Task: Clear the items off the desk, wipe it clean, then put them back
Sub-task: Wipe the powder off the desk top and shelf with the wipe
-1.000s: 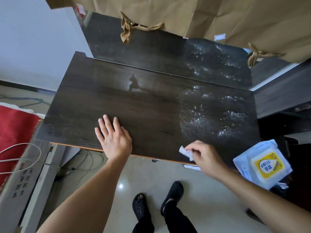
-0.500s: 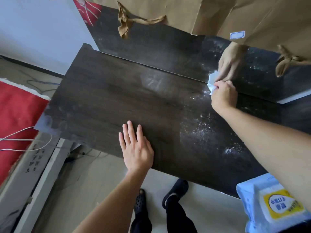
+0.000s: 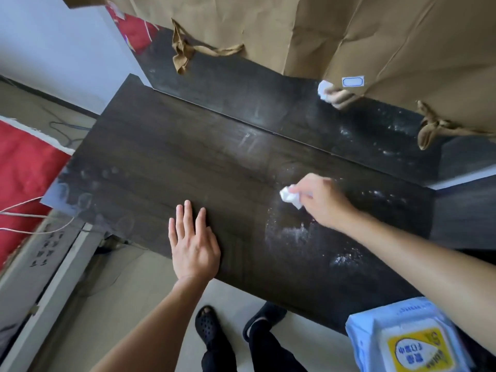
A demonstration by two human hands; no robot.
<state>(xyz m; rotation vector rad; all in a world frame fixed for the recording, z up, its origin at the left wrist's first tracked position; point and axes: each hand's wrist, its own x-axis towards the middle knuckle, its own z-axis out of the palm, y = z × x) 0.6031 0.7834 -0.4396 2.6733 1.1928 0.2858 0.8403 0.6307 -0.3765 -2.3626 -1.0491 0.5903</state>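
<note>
On the desk [image 3: 188, 162], the right hand [image 3: 324, 202] pinches the crumpled wipe [image 3: 290, 196], judged soft and light, best gripped bunched; the left hand [image 3: 194, 245] lies flat.

Creased brown paper [image 3: 349, 30] hangs behind the dark wooden desk [image 3: 188, 157], and a white wall [image 3: 48, 44] rises past the desk's far left corner. Left of the desk lie a red cloth [image 3: 24, 170] and thin white cables [image 3: 26, 216]; under it, a pale floor [image 3: 139, 291].
</note>
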